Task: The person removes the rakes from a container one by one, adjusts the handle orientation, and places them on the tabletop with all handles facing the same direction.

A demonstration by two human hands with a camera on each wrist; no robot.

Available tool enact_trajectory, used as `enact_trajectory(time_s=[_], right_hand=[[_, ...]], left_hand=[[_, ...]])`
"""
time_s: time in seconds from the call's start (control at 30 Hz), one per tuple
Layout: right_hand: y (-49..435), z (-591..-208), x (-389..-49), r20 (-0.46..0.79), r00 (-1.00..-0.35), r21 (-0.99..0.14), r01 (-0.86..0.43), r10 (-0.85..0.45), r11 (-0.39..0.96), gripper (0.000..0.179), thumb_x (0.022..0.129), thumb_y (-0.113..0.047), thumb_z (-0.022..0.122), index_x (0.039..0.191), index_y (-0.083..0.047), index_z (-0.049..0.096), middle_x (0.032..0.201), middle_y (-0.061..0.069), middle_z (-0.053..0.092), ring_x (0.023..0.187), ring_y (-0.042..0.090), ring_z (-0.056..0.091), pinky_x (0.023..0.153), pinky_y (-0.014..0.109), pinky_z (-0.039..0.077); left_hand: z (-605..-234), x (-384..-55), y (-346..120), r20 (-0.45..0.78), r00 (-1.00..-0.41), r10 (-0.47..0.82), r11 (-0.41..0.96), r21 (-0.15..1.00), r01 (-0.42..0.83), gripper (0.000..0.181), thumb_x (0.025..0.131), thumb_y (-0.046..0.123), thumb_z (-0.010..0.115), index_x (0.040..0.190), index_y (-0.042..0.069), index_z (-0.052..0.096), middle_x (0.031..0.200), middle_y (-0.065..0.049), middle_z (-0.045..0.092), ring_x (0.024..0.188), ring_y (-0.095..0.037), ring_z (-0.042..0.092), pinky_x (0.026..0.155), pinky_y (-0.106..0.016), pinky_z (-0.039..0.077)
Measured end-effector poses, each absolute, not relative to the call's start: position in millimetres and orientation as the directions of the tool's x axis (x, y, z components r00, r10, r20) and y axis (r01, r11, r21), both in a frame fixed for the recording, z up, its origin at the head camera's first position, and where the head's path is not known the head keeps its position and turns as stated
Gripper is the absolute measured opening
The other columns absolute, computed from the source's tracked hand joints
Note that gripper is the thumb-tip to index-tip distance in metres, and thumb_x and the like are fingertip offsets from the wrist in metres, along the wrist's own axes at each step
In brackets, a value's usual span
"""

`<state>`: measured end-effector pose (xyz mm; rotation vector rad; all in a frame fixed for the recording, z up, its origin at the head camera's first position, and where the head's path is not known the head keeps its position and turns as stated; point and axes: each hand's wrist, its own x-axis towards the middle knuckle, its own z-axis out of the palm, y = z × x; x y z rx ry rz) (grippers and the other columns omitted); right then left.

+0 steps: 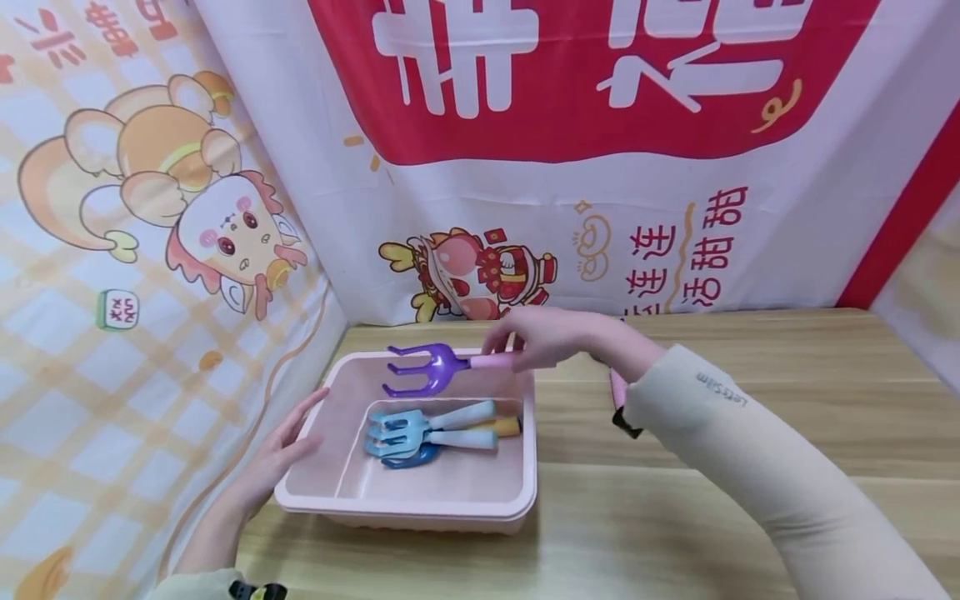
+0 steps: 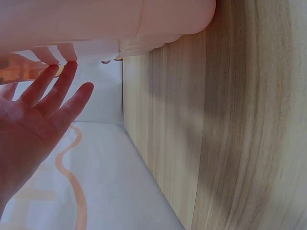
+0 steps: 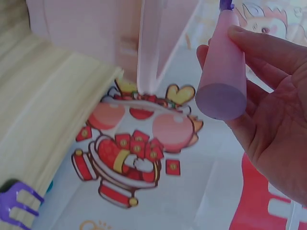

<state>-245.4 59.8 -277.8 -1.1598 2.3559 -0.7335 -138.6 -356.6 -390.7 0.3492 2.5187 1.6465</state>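
My right hand (image 1: 551, 333) grips a purple hand rake (image 1: 431, 369) by its pink handle (image 3: 221, 67). The rake's tines point left, over the far part of a pale pink plastic bin (image 1: 405, 505). Inside the bin, light blue hand rakes (image 1: 405, 432) lie with their handles to the right. A darker blue tool (image 1: 423, 456) and a yellow-orange handle (image 1: 510, 426) show partly beneath them. My left hand (image 1: 273, 458) is at the bin's left side, fingers extended along the outer wall; in the left wrist view its fingertips are right at that wall.
The bin stands on a wooden table (image 1: 675, 533). Right of it, partly hidden by my right forearm, lies a pink-handled tool (image 1: 618, 390); purple tines (image 3: 19, 203) show on the table in the right wrist view. Printed cloth hangs (image 1: 600, 225) behind and at the left.
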Motion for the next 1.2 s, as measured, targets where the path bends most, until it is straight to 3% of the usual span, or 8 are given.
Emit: enact_trajectory(time_s=[0.1, 0.2, 0.37, 0.67, 0.8, 0.93, 1.07, 1.2], right_hand=[[76.1, -277.4, -247.1, -0.12, -0.606, -0.619, -0.573, -0.786, 0.537, 0.033, 0.089, -0.004, 0.067, 0.12, -0.015, 0.067, 0.105, -0.001, 0.065, 0.091, 0.017, 0.062, 0.064, 0.03, 0.054], [91.2, -277.9, -248.6, -0.101, -0.64, -0.616, -0.56, -0.761, 0.553, 0.032, 0.09, -0.008, 0.068, 0.121, -0.018, 0.067, 0.107, -0.002, 0.065, 0.093, 0.017, 0.062, 0.07, 0.031, 0.054], [117.0, -281.0, -246.2, -0.066, -0.687, -0.611, -0.546, -0.724, 0.574, 0.033, 0.09, -0.006, 0.067, 0.122, -0.016, 0.067, 0.107, -0.001, 0.066, 0.094, 0.017, 0.062, 0.075, 0.031, 0.053], [164.8, -295.8, -235.8, -0.034, -0.775, -0.626, -0.476, -0.631, 0.618, 0.035, 0.091, -0.007, 0.066, 0.125, -0.014, 0.064, 0.102, 0.004, 0.067, 0.081, 0.019, 0.062, 0.062, 0.033, 0.053], [185.0, -308.1, -230.1, 0.008, -0.789, -0.616, -0.488, -0.614, 0.618, 0.033, 0.092, -0.013, 0.068, 0.124, -0.013, 0.065, 0.11, 0.004, 0.067, 0.09, 0.019, 0.063, 0.063, 0.031, 0.053], [201.2, -318.6, -223.2, 0.005, -0.813, -0.642, -0.449, -0.582, 0.622, 0.033, 0.092, -0.018, 0.069, 0.124, -0.014, 0.064, 0.113, 0.006, 0.066, 0.094, 0.02, 0.063, 0.06, 0.032, 0.054], [217.0, -328.7, -217.6, 0.007, -0.831, -0.68, -0.412, -0.556, 0.607, 0.035, 0.091, -0.011, 0.068, 0.125, -0.012, 0.062, 0.111, 0.006, 0.066, 0.095, 0.023, 0.063, 0.057, 0.034, 0.054], [234.5, -339.1, -209.9, 0.013, -0.851, -0.691, -0.387, -0.525, 0.61, 0.042, 0.09, -0.004, 0.067, 0.131, -0.008, 0.058, 0.113, 0.009, 0.066, 0.096, 0.024, 0.063, 0.063, 0.033, 0.054]], left_hand=[[-390.9, -138.8, -355.9, 0.035, -0.966, 0.257, 0.368, 0.92, 0.132, 0.061, 0.101, 0.01, 0.049, 0.156, 0.016, 0.022, 0.153, -0.018, 0.028, 0.118, 0.001, 0.045, 0.087, -0.019, 0.044], [-390.6, -137.9, -355.9, 0.03, -0.967, 0.255, 0.352, 0.928, 0.122, 0.062, 0.101, 0.009, 0.049, 0.156, 0.017, 0.022, 0.144, -0.003, 0.041, 0.115, -0.003, 0.049, 0.084, -0.025, 0.048], [-389.8, -135.7, -355.7, 0.025, -0.966, 0.257, 0.336, 0.935, 0.114, 0.062, 0.101, 0.008, 0.049, 0.156, 0.018, 0.022, 0.136, 0.012, 0.044, 0.113, -0.004, 0.052, 0.082, -0.029, 0.051], [-393.8, -136.0, -356.0, 0.035, -0.962, 0.269, 0.326, 0.937, 0.125, 0.063, 0.101, 0.007, 0.048, 0.156, 0.019, 0.021, 0.14, 0.009, 0.04, 0.114, -0.003, 0.05, 0.082, -0.027, 0.05], [-394.4, -136.3, -355.6, 0.039, -0.962, 0.272, 0.327, 0.936, 0.131, 0.063, 0.101, 0.007, 0.048, 0.156, 0.019, 0.021, 0.144, 0.004, 0.036, 0.116, -0.002, 0.048, 0.084, -0.026, 0.049], [-394.3, -136.1, -355.3, 0.044, -0.96, 0.275, 0.321, 0.937, 0.135, 0.063, 0.101, 0.007, 0.048, 0.156, 0.018, 0.021, 0.142, 0.007, 0.038, 0.115, -0.003, 0.049, 0.084, -0.026, 0.049], [-394.3, -136.2, -354.9, 0.05, -0.958, 0.282, 0.312, 0.94, 0.141, 0.063, 0.101, 0.006, 0.047, 0.156, 0.017, 0.02, 0.141, 0.009, 0.039, 0.116, -0.003, 0.049, 0.084, -0.026, 0.049], [-394.5, -136.2, -354.6, 0.056, -0.958, 0.283, 0.316, 0.937, 0.149, 0.063, 0.101, 0.006, 0.047, 0.156, 0.017, 0.02, 0.144, 0.007, 0.036, 0.117, -0.002, 0.047, 0.085, -0.024, 0.047]])
